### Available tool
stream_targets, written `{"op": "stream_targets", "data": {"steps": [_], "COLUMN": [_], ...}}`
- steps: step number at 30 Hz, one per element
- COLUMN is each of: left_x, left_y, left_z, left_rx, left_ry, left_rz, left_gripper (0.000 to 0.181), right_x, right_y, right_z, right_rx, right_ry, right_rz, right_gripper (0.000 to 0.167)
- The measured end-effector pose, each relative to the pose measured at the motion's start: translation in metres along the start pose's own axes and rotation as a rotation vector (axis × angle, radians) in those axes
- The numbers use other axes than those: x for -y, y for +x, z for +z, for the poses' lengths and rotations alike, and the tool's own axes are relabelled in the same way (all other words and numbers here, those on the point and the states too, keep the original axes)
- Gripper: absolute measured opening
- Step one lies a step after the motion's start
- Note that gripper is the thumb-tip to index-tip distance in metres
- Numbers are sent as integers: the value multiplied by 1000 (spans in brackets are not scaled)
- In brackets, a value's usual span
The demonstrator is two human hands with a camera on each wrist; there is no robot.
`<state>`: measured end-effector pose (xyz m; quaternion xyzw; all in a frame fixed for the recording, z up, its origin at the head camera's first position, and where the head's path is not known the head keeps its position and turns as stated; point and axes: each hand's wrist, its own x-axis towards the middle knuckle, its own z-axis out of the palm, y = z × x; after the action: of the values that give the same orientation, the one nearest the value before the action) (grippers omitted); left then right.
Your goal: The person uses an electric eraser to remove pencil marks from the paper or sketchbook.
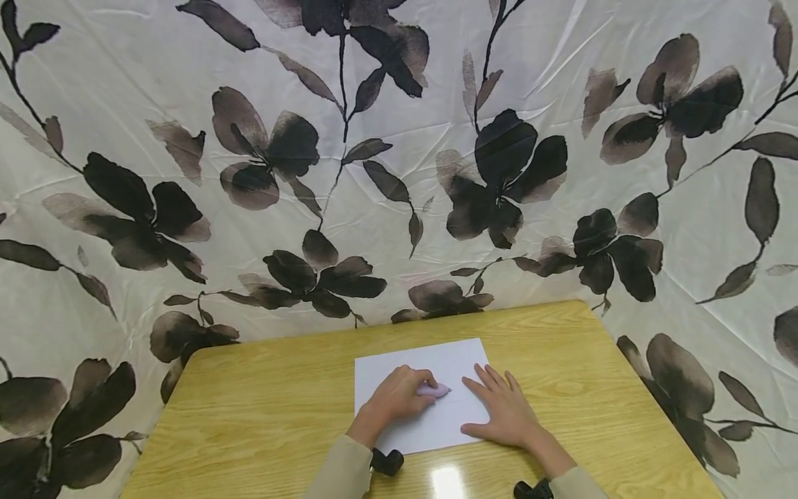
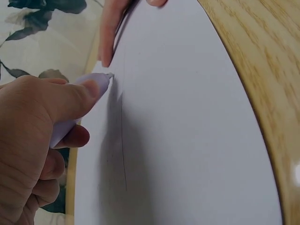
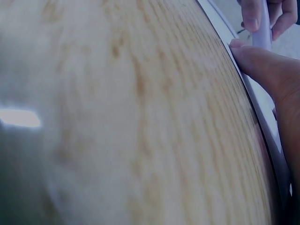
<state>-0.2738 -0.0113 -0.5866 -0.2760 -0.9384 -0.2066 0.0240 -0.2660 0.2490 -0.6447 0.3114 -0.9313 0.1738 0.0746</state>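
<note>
A white sheet of paper (image 1: 424, 430) lies on the wooden table, with a thin dark line (image 2: 123, 145) running along it in the left wrist view. My left hand (image 1: 395, 398) grips a stubby lavender tool (image 1: 436, 391) between thumb and curled fingers. Its small grey pointed tip faces right, near the paper; whether it touches cannot be told. The tool's exact kind is unclear. Spread over the sheet's right side, my right hand (image 1: 501, 409) rests with straight fingers, its thumb (image 3: 258, 63) by the near edge.
The wooden table (image 1: 262, 409) extends around the paper on all sides. Behind and beside it hangs a white cloth (image 1: 399, 125) printed with dark flowers. Black wrist straps (image 1: 388, 462) sit at both cuffs. A bright reflection shows on the near tabletop.
</note>
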Motion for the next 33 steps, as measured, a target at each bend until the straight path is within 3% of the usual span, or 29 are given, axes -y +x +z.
{"op": "stream_targets", "data": {"steps": [9, 15, 24, 33], "left_x": [-3, -1, -6, -7], "left_y": [3, 1, 6, 4], "left_z": [1, 0, 4, -1], "left_rx": [-4, -26, -1, 9], "left_ry": [-8, -11, 4, -21], "left_rz": [29, 14, 50, -32], "left_gripper": [14, 13, 13, 10], "right_x": [0, 2, 3, 3], "right_y": [1, 2, 0, 0], "right_z": [2, -1, -4, -6], "right_rx": [9, 20, 32, 35], "right_ry": [-11, -16, 5, 4], "right_rz": [-2, 1, 7, 17], "right_gripper": [95, 95, 95, 94]}}
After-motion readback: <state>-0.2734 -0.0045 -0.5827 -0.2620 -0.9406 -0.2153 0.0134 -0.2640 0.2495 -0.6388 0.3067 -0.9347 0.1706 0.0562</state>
